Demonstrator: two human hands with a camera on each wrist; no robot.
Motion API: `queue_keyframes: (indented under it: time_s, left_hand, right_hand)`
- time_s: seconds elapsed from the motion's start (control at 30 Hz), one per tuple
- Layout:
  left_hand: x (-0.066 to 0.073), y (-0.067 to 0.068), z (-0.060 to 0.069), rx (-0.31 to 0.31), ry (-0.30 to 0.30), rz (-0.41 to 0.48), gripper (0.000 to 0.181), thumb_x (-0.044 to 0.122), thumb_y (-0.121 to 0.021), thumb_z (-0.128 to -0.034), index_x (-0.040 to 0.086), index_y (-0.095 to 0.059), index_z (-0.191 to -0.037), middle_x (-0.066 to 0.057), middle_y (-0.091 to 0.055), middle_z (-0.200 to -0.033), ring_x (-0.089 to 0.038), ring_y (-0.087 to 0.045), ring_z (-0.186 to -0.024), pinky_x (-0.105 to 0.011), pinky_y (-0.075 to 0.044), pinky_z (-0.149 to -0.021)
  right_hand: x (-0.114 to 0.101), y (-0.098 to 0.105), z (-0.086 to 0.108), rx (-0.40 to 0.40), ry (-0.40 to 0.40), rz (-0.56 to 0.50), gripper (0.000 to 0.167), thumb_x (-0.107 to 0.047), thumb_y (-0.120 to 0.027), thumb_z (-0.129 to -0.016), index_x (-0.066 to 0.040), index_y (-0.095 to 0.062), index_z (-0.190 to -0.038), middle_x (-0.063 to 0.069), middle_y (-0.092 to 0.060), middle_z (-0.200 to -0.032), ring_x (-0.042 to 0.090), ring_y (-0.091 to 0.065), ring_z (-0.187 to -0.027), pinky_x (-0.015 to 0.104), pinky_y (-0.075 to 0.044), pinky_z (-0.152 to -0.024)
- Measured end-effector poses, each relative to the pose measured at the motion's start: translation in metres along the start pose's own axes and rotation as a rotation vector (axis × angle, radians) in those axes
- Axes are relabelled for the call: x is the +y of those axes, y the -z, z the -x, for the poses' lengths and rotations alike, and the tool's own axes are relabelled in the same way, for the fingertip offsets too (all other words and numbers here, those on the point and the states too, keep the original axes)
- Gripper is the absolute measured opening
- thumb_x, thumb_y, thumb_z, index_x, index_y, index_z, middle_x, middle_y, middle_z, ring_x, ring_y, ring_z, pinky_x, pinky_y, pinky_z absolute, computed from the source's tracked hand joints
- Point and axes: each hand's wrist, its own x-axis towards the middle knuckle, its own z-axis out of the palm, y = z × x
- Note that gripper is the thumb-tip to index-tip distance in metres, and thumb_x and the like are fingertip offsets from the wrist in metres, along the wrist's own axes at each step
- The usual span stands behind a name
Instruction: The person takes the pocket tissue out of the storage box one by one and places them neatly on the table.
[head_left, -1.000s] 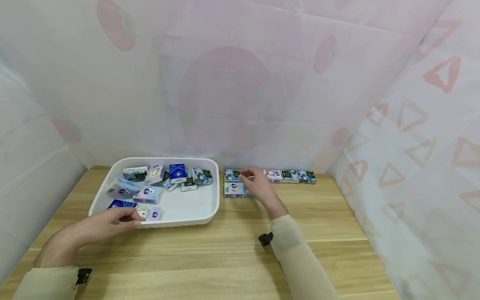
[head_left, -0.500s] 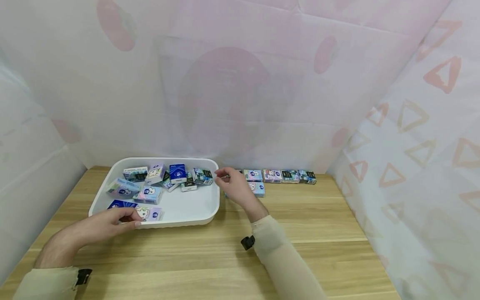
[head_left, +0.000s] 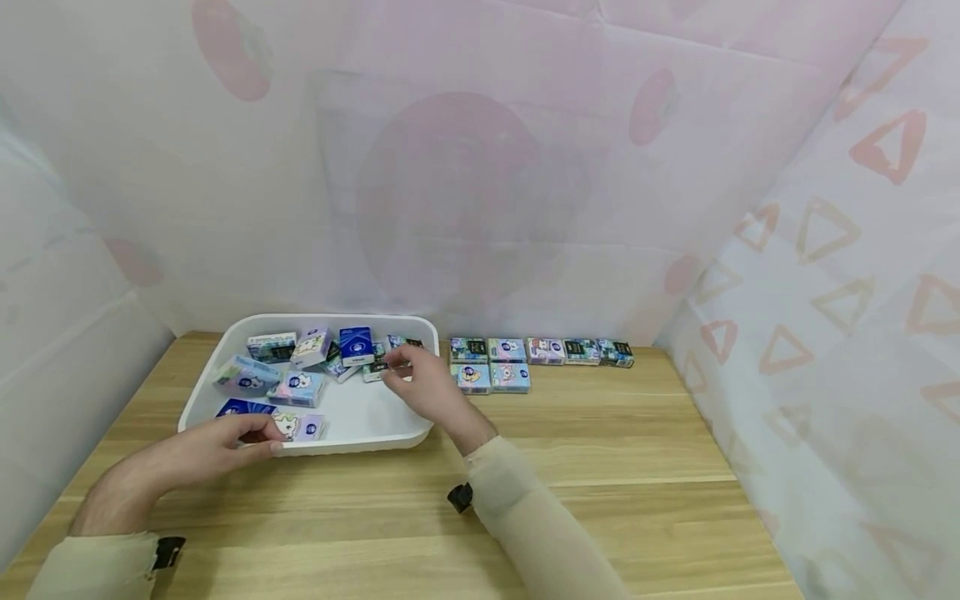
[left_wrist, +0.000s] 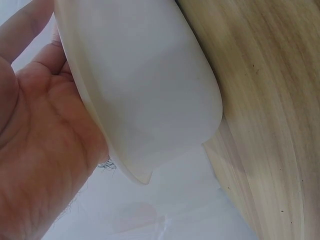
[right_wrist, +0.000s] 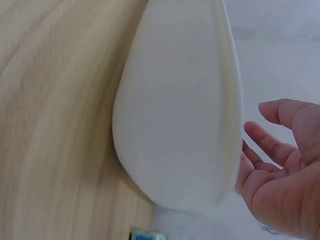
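A white tray [head_left: 367, 421] with several small printed tissue packs stands at the back left of the table. My left hand [head_left: 202, 450] rests at its near rim, fingers over the edge beside a purple cartoon pack [head_left: 307, 427] and a dark blue one [head_left: 247, 407]. The left wrist view shows that hand [left_wrist: 50, 115] alongside the tray's outer wall. Over the tray's right part, my right hand [head_left: 431, 387] hovers with fingers loosely bent and nothing visible between them. It partly covers a dark green pack [head_left: 372, 372]; another blue pack [head_left: 356, 346] lies just left of it.
Right of the tray, tissue packs stand in two rows: a back row with a dark pack [head_left: 617, 354] at its right end, and a shorter front row with two light blue packs [head_left: 510, 377]. Patterned cloth walls [head_left: 825, 333] border the wooden table [head_left: 585, 442].
My right hand has moved left, from the rows of packs to over the tray, uncovering the packs it hid before. My left hand and the tray have stayed in place.
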Motion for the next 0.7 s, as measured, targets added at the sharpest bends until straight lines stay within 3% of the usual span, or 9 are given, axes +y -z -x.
queue_keyframes:
  time_s: [0.4, 0.7]
  left_hand:
    - [0.0, 0.001, 0.0, -0.008, 0.014, 0.0, 0.012, 0.021, -0.068, -0.1201, 0.012, -0.075, -0.119, 0.001, -0.069, -0.111, -0.004, -0.056, -0.097, -0.023, -0.048, -0.081]
    - [0.0, 0.001, -0.001, -0.01, 0.008, 0.006, 0.011, 0.021, -0.068, -0.1202, 0.012, -0.075, -0.119, 0.001, -0.069, -0.11, -0.003, -0.056, -0.096, -0.023, -0.048, -0.08]
  right_hand:
    - [-0.007, -0.046, -0.01, -0.137, -0.013, -0.004, 0.041, -0.025, -0.078, -0.116, -0.008, -0.073, -0.153, 0.013, -0.077, -0.156, 0.019, -0.078, -0.133, 0.023, -0.063, -0.106]
    - [-0.013, -0.068, -0.017, -0.236, 0.024, 0.105, 0.041, -0.026, -0.081, -0.113, -0.007, -0.078, -0.149, 0.007, -0.081, -0.151, 0.017, -0.079, -0.133, 0.019, -0.062, -0.105]
